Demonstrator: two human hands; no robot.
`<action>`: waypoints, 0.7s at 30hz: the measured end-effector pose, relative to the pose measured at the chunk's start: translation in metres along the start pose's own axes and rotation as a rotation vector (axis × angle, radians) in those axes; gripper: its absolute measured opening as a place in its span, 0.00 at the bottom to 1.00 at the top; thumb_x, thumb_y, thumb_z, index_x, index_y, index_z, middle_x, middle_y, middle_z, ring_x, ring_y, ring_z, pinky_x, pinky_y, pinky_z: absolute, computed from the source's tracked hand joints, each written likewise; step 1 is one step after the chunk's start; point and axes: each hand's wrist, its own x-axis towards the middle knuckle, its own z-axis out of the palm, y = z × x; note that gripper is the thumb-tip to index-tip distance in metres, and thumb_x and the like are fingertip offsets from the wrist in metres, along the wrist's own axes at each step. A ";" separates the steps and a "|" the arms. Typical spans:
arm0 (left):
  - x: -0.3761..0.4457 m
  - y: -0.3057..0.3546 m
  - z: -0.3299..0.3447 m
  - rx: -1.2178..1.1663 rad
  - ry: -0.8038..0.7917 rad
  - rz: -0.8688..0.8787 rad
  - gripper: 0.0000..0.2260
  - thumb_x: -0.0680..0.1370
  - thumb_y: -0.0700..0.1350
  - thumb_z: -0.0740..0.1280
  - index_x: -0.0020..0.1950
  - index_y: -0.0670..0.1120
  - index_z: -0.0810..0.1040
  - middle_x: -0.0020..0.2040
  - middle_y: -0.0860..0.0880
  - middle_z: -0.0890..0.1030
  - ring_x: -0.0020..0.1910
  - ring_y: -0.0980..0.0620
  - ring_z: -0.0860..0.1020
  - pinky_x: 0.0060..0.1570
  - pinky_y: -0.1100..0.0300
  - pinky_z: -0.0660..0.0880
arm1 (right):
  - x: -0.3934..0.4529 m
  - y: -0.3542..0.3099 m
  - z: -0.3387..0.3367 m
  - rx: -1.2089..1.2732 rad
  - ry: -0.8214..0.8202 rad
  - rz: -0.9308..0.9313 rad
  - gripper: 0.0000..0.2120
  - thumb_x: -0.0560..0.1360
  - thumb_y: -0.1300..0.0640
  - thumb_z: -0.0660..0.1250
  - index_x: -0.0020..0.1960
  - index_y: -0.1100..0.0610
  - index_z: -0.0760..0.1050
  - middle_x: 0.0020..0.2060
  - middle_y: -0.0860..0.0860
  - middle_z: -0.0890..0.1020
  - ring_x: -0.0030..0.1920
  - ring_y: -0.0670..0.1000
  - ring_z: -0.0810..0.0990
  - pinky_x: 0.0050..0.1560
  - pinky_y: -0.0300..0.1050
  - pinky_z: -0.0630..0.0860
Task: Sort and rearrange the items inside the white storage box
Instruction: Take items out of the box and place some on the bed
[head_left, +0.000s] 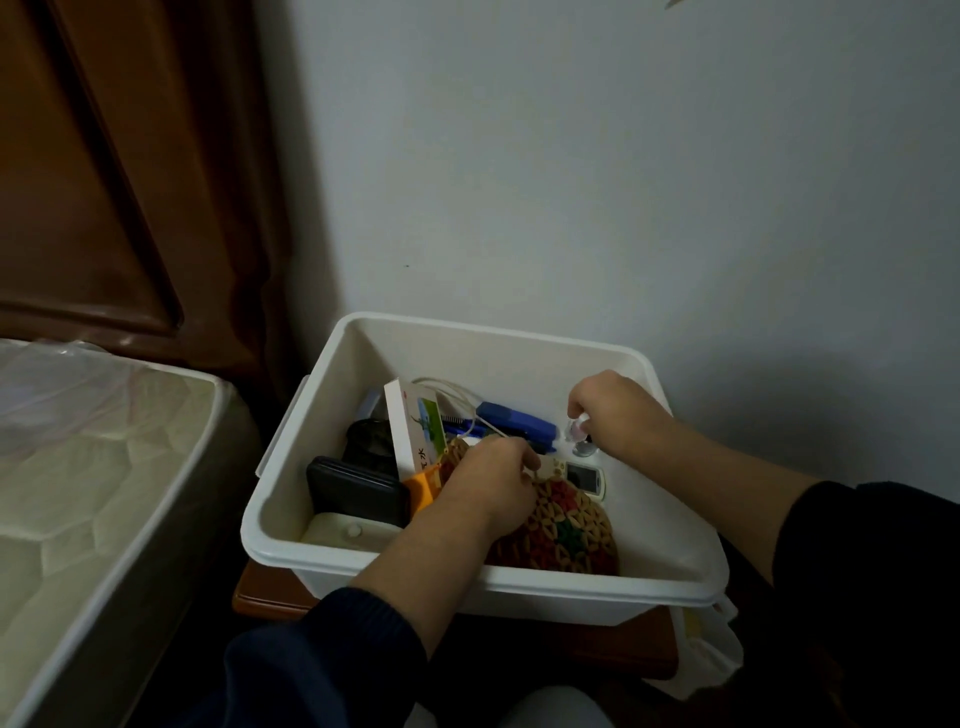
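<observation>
The white storage box (332, 558) sits on a small brown wooden desk (270, 592) in the corner, between a mattress (93, 467) and the pale wall (623, 182). Both hands reach down into it.

The left hand (488, 483) has its grip curled over the top edge of a round woven mat (566, 535) in red, green and tan; what the fingertips pinch cannot be made out.

The right hand (618, 415) pinches a small clear bottle (575, 430) near the box's far right side, just above a small round object too dim to name.

At the left stands a white carton (418, 434) with a green picture; its only readable writing is the character "水". Behind it lie a blue stapler-like tool (514, 418) and a white cable (447, 389). A black case (353, 488) leans at the front left, an orange piece (421, 488) beside it. A small white device with a screen (584, 477) lies between the hands.
</observation>
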 end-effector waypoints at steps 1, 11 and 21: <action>0.000 0.000 0.000 -0.003 -0.008 -0.002 0.17 0.84 0.39 0.65 0.72 0.50 0.77 0.73 0.47 0.75 0.72 0.47 0.73 0.73 0.48 0.73 | 0.002 0.000 0.004 -0.009 0.007 0.005 0.07 0.76 0.62 0.69 0.52 0.55 0.82 0.44 0.51 0.81 0.45 0.54 0.81 0.49 0.49 0.80; 0.004 -0.002 0.001 -0.019 -0.016 -0.010 0.20 0.83 0.37 0.65 0.74 0.49 0.75 0.75 0.46 0.73 0.74 0.46 0.71 0.75 0.48 0.71 | 0.033 -0.006 0.024 -0.195 -0.072 0.175 0.12 0.72 0.54 0.79 0.54 0.54 0.82 0.43 0.51 0.81 0.40 0.52 0.79 0.47 0.47 0.81; 0.000 0.000 -0.001 -0.035 0.002 -0.017 0.20 0.82 0.36 0.65 0.74 0.48 0.76 0.75 0.46 0.72 0.73 0.46 0.72 0.73 0.49 0.72 | 0.034 -0.009 0.034 -0.265 -0.093 0.158 0.12 0.74 0.53 0.77 0.56 0.54 0.82 0.38 0.51 0.74 0.35 0.51 0.74 0.43 0.48 0.78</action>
